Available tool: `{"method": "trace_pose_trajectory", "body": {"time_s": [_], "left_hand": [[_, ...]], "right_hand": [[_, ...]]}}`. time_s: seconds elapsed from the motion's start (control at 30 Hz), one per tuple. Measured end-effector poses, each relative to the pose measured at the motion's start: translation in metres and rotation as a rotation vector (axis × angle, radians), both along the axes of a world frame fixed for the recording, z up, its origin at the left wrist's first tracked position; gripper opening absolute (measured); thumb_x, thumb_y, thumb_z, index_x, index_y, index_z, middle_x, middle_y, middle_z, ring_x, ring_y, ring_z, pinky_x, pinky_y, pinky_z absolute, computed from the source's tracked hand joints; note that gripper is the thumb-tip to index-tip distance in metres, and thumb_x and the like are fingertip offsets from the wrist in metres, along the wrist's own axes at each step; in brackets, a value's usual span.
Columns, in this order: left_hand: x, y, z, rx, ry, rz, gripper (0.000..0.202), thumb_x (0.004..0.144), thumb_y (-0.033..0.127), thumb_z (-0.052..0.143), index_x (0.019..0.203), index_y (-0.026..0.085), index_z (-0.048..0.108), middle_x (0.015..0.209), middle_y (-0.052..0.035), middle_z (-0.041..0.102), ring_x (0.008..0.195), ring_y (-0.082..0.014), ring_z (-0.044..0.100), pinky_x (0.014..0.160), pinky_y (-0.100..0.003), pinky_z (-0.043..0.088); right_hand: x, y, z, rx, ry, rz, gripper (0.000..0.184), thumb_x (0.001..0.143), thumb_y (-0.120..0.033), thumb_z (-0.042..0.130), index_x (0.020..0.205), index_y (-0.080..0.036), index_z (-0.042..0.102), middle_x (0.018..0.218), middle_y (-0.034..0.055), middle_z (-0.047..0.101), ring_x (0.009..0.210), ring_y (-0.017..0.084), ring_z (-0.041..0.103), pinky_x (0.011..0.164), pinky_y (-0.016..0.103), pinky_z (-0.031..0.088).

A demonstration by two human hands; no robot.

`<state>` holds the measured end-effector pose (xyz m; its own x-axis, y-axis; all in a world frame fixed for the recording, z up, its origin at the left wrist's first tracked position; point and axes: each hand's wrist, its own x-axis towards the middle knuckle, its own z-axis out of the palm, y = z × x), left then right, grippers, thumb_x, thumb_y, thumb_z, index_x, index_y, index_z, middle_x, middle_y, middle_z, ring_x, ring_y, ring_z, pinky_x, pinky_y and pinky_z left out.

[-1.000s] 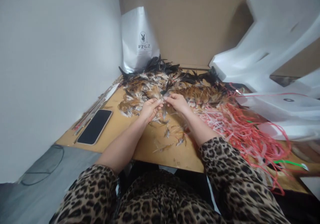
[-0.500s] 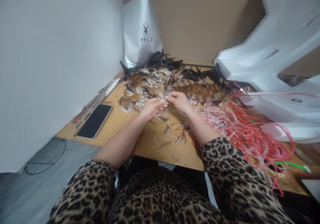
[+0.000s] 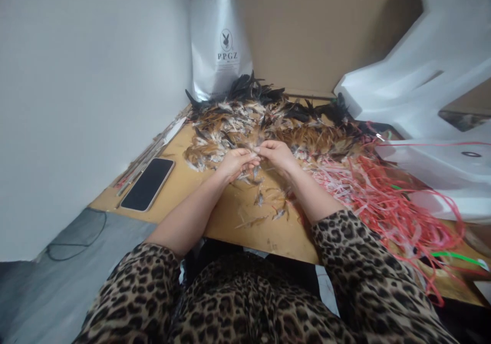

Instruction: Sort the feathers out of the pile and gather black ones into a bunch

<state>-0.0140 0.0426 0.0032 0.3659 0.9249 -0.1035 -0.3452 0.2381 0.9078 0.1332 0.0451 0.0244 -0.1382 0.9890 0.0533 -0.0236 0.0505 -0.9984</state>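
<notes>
My left hand [image 3: 235, 163] and my right hand [image 3: 276, 154] meet fingertip to fingertip over a wooden board [image 3: 184, 188]. Both are pinched closed on a small bunch of feathers [image 3: 254, 151] held between them. Just beyond the hands lies a wide heap of brown, white and black feathers [image 3: 268, 121]. A few loose feathers [image 3: 264, 206] lie on the board below my wrists. Both forearms come out of leopard-print sleeves.
A black phone [image 3: 148, 183] lies on the board's left side beside thin sticks [image 3: 148, 152]. A tangle of red and pink strips [image 3: 376, 201] covers the right. A white PPGZ bag [image 3: 220, 42] stands at the back. White foam pieces [image 3: 422, 93] are stacked on the right.
The hands stay pinched together on the feathers with only small finger movement. The camera view has shifted slightly, so everything sits a little to the right.
</notes>
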Motion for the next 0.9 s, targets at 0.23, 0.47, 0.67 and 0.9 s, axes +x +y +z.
{"method": "trace_pose_trajectory", "body": {"time_s": [0.23, 0.47, 0.67, 0.9], "left_hand": [[0.001, -0.002, 0.000, 0.028, 0.054, 0.051, 0.015, 0.067, 0.019, 0.070, 0.071, 0.007, 0.062, 0.066, -0.0069, 0.066, 0.054, -0.0068, 0.059, 0.053, -0.015, 0.046], [-0.004, 0.002, 0.005, 0.016, -0.008, 0.190, 0.016, 0.068, 0.020, 0.069, 0.067, 0.008, 0.058, 0.064, -0.0051, 0.065, 0.053, -0.0049, 0.058, 0.052, -0.013, 0.044], [-0.007, 0.006, 0.005, 0.002, -0.047, 0.228, 0.017, 0.069, 0.020, 0.069, 0.067, 0.009, 0.057, 0.065, -0.0046, 0.064, 0.053, -0.0043, 0.056, 0.052, -0.014, 0.042], [-0.003, 0.006, 0.000, -0.047, -0.064, 0.190, 0.012, 0.070, 0.015, 0.067, 0.066, 0.008, 0.058, 0.065, -0.0053, 0.065, 0.052, -0.0038, 0.056, 0.052, -0.014, 0.042]], "right_hand": [[-0.006, -0.005, -0.001, 0.033, 0.009, -0.055, 0.037, 0.052, -0.045, 0.073, 0.056, -0.015, 0.053, 0.047, -0.0052, 0.048, 0.045, 0.005, 0.039, 0.047, 0.020, 0.030], [0.011, -0.005, 0.001, 0.040, -0.380, 0.038, 0.029, 0.058, -0.041, 0.067, 0.068, -0.013, 0.065, 0.054, -0.0011, 0.058, 0.048, 0.007, 0.044, 0.049, 0.022, 0.033], [0.021, -0.010, 0.007, 0.289, -0.938, 0.313, 0.014, 0.066, -0.023, 0.060, 0.075, -0.018, 0.070, 0.072, 0.0008, 0.068, 0.064, 0.013, 0.057, 0.064, 0.023, 0.039], [0.007, -0.021, 0.010, 0.513, -1.374, 0.400, 0.027, 0.072, -0.020, 0.053, 0.093, -0.028, 0.068, 0.093, 0.0022, 0.068, 0.080, 0.017, 0.060, 0.066, 0.024, 0.036]]}}
